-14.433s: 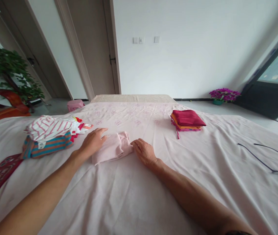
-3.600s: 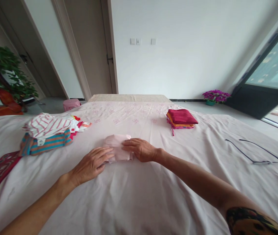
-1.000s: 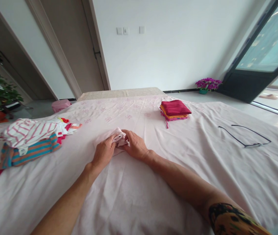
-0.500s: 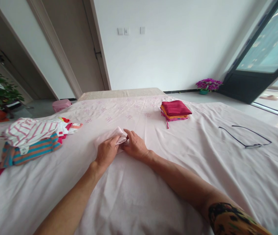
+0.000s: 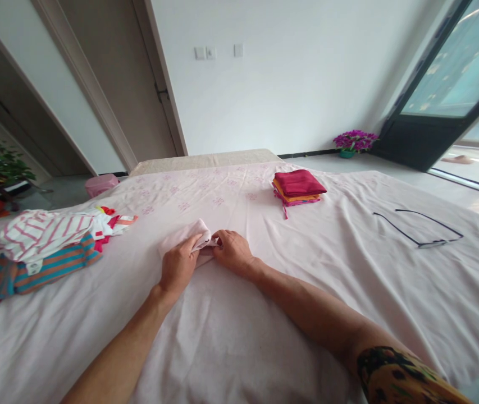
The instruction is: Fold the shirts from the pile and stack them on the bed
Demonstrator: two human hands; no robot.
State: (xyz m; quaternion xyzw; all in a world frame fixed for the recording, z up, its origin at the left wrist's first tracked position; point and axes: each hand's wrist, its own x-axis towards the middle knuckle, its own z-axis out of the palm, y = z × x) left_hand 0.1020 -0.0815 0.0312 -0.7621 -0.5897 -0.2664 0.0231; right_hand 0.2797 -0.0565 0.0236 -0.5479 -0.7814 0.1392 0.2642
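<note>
A small pale pink folded cloth (image 5: 195, 229) lies on the pink bedsheet in front of me; its exact kind I cannot make out. My left hand (image 5: 179, 264) grips its near left side, thumb on top along the folded layers. At the right edge, my right hand (image 5: 234, 252) pinches a corner of the same cloth between thumb and fingers. The cloth's underside and part of its near edge are hidden by my hands.
On the left lies a heap of striped clothes (image 5: 48, 235). A folded stack of red and orange cloths (image 5: 300, 184) sits ahead to the right. Eyeglasses (image 5: 433, 242) rest farther right on the bedsheet (image 5: 239, 348). A pink stool (image 5: 101, 184) stands beyond the bed's left edge.
My right hand's raised fingers have come down and closed on the cloth's right corner, drawing it slightly outward. My left hand keeps its grip. The whole view has shifted a little.
</note>
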